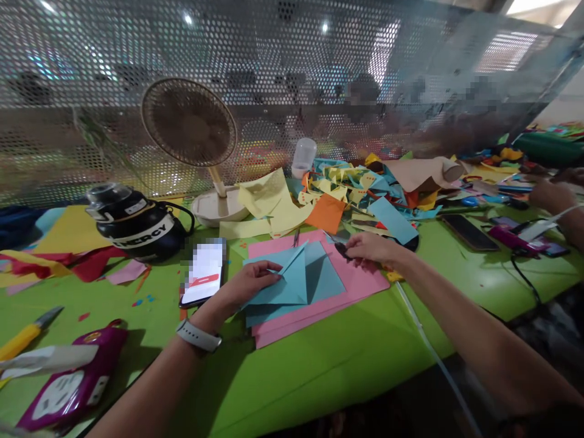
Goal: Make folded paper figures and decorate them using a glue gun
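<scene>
My left hand [258,283] pinches the folded edge of a sheet of light blue paper [285,289], thumb on top. The sheet is creased, with a flap standing up at its middle. Under it lie stacked sheets of pink paper [365,281]. At the pink stack's far right side, my right hand [371,248] has its fingers closed on what look like black-handled scissors [341,249]. Their thin metal tip points up and left, apart from the blue paper; the rest is partly hidden by the fingers.
A lit phone [205,274] lies left of the paper. Behind stand a black jug [141,228], a fan [189,125] and a heap of paper scraps [356,188]. A yellow-handled cutter [22,334] and purple device [75,383] lie at left. Another person's hand [554,198] is at right.
</scene>
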`<state>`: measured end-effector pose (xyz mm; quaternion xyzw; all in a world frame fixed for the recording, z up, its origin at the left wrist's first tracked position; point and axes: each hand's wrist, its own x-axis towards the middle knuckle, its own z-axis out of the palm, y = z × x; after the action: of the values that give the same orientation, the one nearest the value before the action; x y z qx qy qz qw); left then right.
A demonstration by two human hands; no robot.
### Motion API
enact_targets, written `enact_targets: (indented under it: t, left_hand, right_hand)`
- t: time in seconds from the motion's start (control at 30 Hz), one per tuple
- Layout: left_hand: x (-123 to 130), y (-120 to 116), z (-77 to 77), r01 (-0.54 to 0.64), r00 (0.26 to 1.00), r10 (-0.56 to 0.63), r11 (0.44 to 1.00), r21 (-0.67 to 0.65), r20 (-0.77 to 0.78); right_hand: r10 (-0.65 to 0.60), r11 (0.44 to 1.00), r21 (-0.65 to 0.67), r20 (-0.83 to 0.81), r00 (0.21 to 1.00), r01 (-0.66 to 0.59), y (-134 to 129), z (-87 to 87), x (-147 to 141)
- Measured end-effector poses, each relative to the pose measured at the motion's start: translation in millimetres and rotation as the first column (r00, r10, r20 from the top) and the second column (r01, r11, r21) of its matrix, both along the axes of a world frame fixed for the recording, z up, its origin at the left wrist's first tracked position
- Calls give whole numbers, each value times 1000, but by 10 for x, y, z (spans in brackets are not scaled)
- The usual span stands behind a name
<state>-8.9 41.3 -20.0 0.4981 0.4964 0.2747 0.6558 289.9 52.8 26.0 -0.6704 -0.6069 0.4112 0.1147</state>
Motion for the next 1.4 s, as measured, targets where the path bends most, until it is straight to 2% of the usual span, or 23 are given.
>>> enact_targets:
  t: [0.07, 0.1, 0.2, 0.27, 0.33, 0.47, 0.6, 0.7, 0.77, 0.87, 0.93, 0.97, 1.0, 1.03, 1.1, 1.17, 1.23, 1.33, 1.4]
  left_hand:
    - [4, -2, 10, 0, 1000, 0, 1000, -8, -4]
    - [11, -6, 21, 1, 1000, -1, 1000, -17, -4]
    - [43, -29, 63, 4, 1000, -4, 1000, -30, -6]
    - [66, -45, 87, 13, 1000, -13, 1000, -16, -22]
    - [83, -62, 104, 11, 1000, -12, 1000, -16, -27]
    - [105, -97, 143, 15, 1000, -16, 1000, -17, -22]
    - [135, -119, 183, 63, 998, -62, 998, 28, -29]
    - [148, -112, 208, 78, 997, -78, 996, 42, 7]
    - [136, -99, 221, 1, 999, -1, 1000, 7, 34]
    - [97, -104, 217, -216, 961, 240, 961, -170, 135]
    - [85, -149, 188, -330, 871, 403, 904, -272, 283]
    - [92, -185, 166, -389, 802, 468, 880, -272, 370]
    - [109, -227, 142, -439, 746, 507, 862, -253, 433]
    - [136, -273, 117, -447, 730, 501, 865, -230, 466]
    - [215, -360, 76, -426, 785, 444, 893, -144, 432]
    - [307, -420, 57, -343, 894, 350, 936, -75, 281]
    - [383, -447, 63, -275, 950, 282, 959, -67, 135]
    - [419, -441, 101, -280, 960, 281, 957, -68, -5]
    - [390, -425, 116, -316, 949, 315, 947, -62, -27]
  right_hand:
    - [-86, 996, -29, -205, 975, 82, -175, -42, -11]
    - [-153, 988, -61, -354, 923, 140, -248, -66, -45]
    - [-275, 960, -168, -702, 657, 223, -375, -154, -233]
    - [-262, 961, -161, -793, 550, 226, -383, -215, -386]
    - [-237, 956, -107, -829, 506, 273, -354, -270, -523]
    - [-197, 927, 40, -795, 573, 373, -299, -342, -692]
    - [-167, 923, 129, -712, 682, 362, -314, -366, -755]
    - [-153, 910, 191, -670, 727, 367, -314, -377, -766]
    - [-148, 882, 237, -680, 718, 407, -295, -386, -755]
    - [-142, 836, 285, -713, 687, 469, -253, -390, -711]
    - [-143, 814, 296, -732, 666, 499, -230, -378, -673]
    - [-145, 804, 299, -739, 658, 514, -222, -368, -657]
    - [-149, 795, 301, -745, 650, 527, -218, -356, -644]
    - [-157, 784, 301, -751, 642, 543, -216, -343, -634]
    - [-166, 773, 299, -756, 633, 560, -220, -325, -629]
    - [-166, 773, 299, -756, 634, 559, -227, -326, -639]
    - [-147, 788, 307, -749, 646, 534, -232, -343, -654]
    - [-131, 829, 304, -711, 691, 470, -241, -342, -656]
    - [-141, 879, 244, -689, 711, 410, -267, -290, -628]
